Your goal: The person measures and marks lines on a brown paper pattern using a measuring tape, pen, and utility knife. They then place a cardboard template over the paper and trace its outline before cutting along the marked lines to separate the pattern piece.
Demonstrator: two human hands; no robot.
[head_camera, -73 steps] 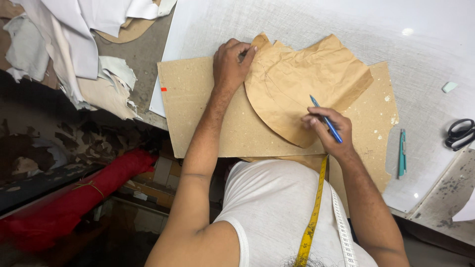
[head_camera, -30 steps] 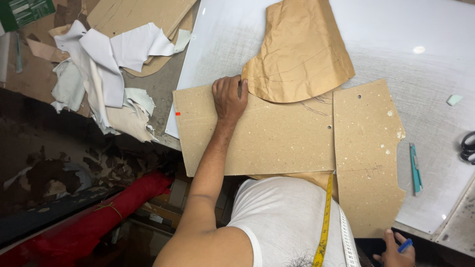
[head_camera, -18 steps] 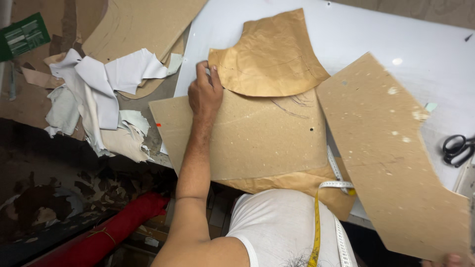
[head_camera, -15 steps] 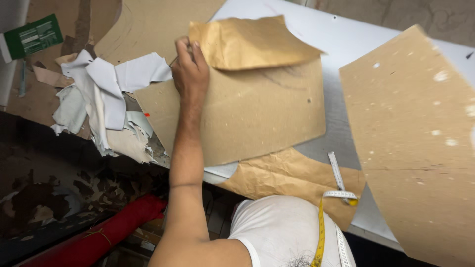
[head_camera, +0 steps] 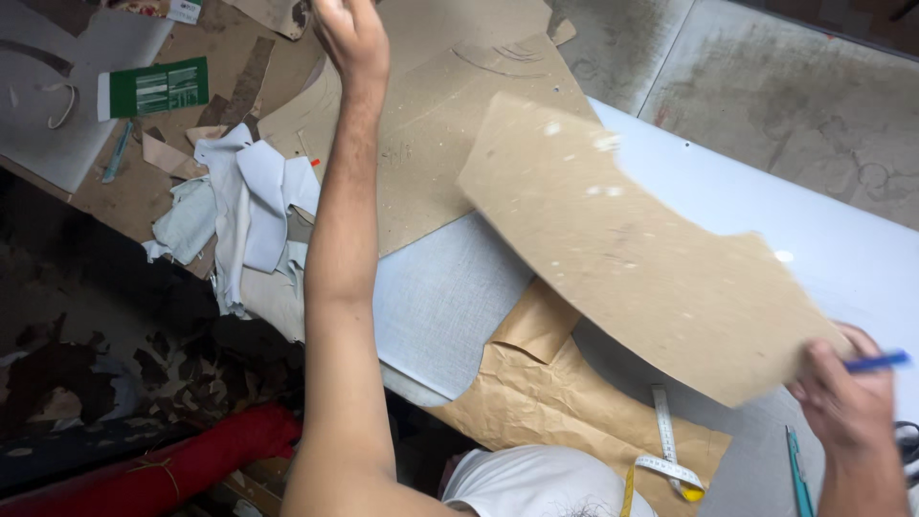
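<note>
Two hands work apart: the right hand [head_camera: 847, 397] pinches the near corner of a stiff cardboard panel [head_camera: 632, 244] with a blue pen [head_camera: 876, 362] between its fingers, lifting it tilted above the white cloth [head_camera: 440, 297], probably to uncover it. The left hand [head_camera: 352, 36] reaches far out with fingers loosely curled, touching a second cardboard sheet [head_camera: 431, 124]. Brown paper [head_camera: 546, 402] hangs over the table's near edge beside a measuring tape [head_camera: 665, 445], and open cloth lies under the panel.

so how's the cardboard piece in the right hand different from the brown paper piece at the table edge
The cardboard piece is stiff, flat and lifted off the table by the right hand. The brown paper piece is thin, creased and lies on the table, partly folded. The cardboard is paler with white specks. Both are brown cut shapes.
</note>
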